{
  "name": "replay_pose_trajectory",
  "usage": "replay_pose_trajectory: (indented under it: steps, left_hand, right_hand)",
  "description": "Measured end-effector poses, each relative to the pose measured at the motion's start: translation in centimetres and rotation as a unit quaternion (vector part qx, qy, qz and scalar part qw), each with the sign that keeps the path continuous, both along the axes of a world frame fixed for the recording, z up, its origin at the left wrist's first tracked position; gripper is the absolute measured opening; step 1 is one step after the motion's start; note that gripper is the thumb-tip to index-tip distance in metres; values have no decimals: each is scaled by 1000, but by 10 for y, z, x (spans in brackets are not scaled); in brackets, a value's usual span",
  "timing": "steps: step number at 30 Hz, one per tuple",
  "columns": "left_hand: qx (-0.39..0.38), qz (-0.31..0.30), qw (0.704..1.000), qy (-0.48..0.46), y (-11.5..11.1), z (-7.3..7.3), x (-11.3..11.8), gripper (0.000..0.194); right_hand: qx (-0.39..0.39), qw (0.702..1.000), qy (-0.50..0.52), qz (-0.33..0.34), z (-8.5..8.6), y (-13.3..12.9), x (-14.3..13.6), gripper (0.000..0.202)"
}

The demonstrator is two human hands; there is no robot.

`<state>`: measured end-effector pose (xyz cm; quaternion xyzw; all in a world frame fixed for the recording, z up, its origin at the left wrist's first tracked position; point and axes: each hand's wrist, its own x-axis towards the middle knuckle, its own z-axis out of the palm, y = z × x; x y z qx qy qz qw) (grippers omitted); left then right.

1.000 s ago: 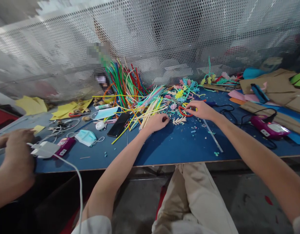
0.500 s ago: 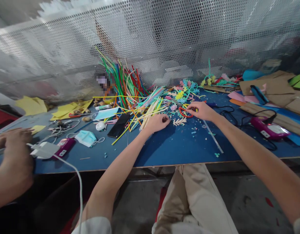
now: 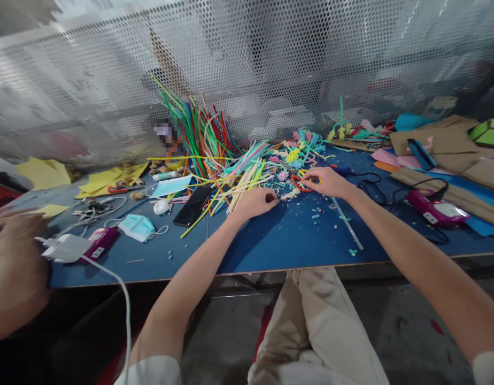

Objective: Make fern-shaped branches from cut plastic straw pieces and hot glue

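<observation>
Midway along the blue bench [image 3: 271, 248], set back from its front edge, the right hand [image 3: 313, 181] grasps red-and-yellow loop-handled scissors [image 3: 298, 185]. The left hand [image 3: 274, 199] is curled beside a cream fuzzy strip [image 3: 290, 195] (whether it's pinching anything, I can't tell). Multicoloured fuzzy stems [image 3: 207, 136] bristle toward the back edge.

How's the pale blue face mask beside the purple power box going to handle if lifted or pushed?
Probably floppy: the face mask is thin and creased, so expect sagging. Likely light, perhaps skidding rather than rolling. Its loose ear loop could snag.
</observation>
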<state>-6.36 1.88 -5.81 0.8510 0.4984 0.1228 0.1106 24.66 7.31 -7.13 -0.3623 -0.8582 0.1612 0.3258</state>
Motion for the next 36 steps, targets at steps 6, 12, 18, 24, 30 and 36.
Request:
replay_pose_trajectory:
  steps: [6,12,18,24,30,36]
  left_hand:
    - [39,48,998,-9,-6,12,3,24]
    - [153,51,986,-47,-10,14,5,21]
    - [285,55,955,-59,-10,15,3,27]
    - [342,65,934,-76,-9,18,2,25]
    - [319,59,942,-93,-5,13,1,23]
    - [291,54,950,-98,-5,10,3,21]
  right_hand:
    - [34,995,25,-94,3,0,1,33]
    - [52,991,63,-108,-1,2,-3,32]
    - [55,989,108,-88,-3,-3,-7,35]
    - [52,992,114,7,-1,-11,-12,43]
    - [84,987,132,-30,2,-11,-14,43]
    - [98,988,115,-40,5,-13,-15,43]
